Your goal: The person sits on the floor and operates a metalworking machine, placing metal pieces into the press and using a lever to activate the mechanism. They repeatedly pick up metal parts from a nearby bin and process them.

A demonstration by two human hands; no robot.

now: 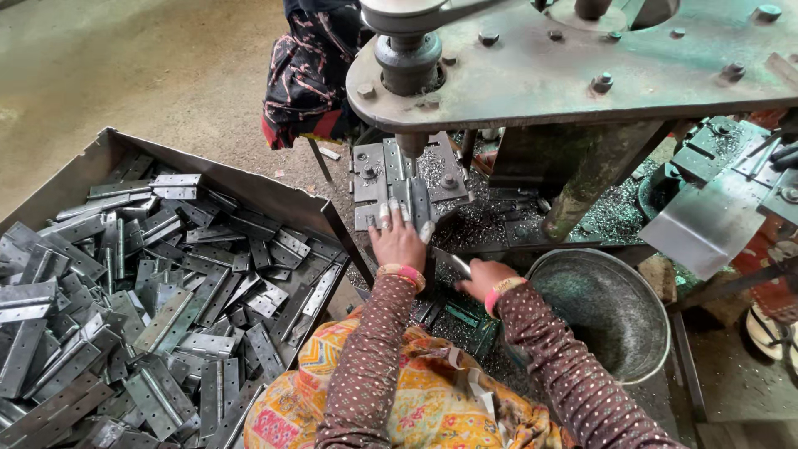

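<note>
Two hands at the press. Left hand (397, 241) reaches forward, fingers flat and spread narrow, pressing a metal hinge (413, 202) onto the fixture plate (371, 179) right under the press spindle (411, 143); fingertips sit just short of the spindle tip, little room there. Right hand (482, 278) lower, near the lap, fingers closed around a flat metal strip (453, 263) pointing up-left toward the left wrist. Metal chips cover the bed around the fixture. Open metal tray (249, 187) at left, heaped with loose hinges (150, 308); its near corner edge ends just beside the left forearm, so the left side is tight. Round metal basin (611, 312) at right, rim touching or just beside the right forearm, cannot tell which. Heavy machine table (582, 71) overhangs the whole work spot. Bare concrete floor (125, 66) beyond the tray.
</note>
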